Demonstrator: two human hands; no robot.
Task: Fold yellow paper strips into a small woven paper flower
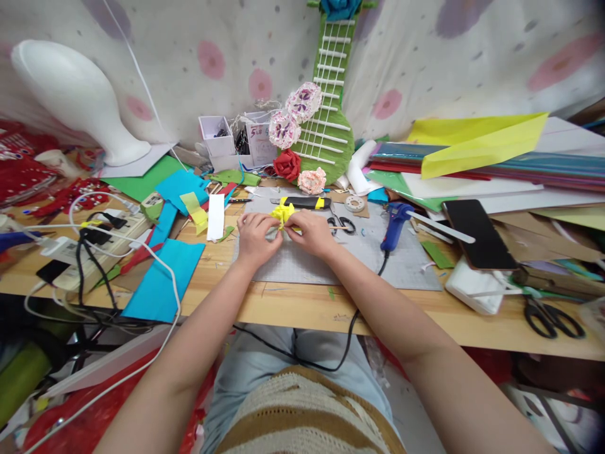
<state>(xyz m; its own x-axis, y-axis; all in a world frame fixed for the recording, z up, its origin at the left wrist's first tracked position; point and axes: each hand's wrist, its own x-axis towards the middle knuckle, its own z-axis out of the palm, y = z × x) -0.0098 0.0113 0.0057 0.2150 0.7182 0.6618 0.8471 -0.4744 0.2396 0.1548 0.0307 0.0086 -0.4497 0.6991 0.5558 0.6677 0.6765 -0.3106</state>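
Note:
Between my two hands is a small yellow paper flower (283, 213), held over the grey cutting mat (293, 271). My left hand (258, 236) pinches its left side, fingers closed. On the other side, my right hand (312, 233) is also closed on the flower, thumb and fingertip together. Parts of the flower are hidden by the fingers. Just behind the hands lies a yellow and black utility knife (305, 203). Black-handled scissors (347, 226) rest beside my right hand, and a blue glue gun (394, 226) lies farther right on the mat.
A green paper guitar (331, 135) with paper flowers stands at the back. Blue crepe paper (165, 280), a power strip (106, 243) and white cables are at left. At right are a phone (477, 233), a white box (475, 287), another pair of scissors (551, 318) and stacked paper.

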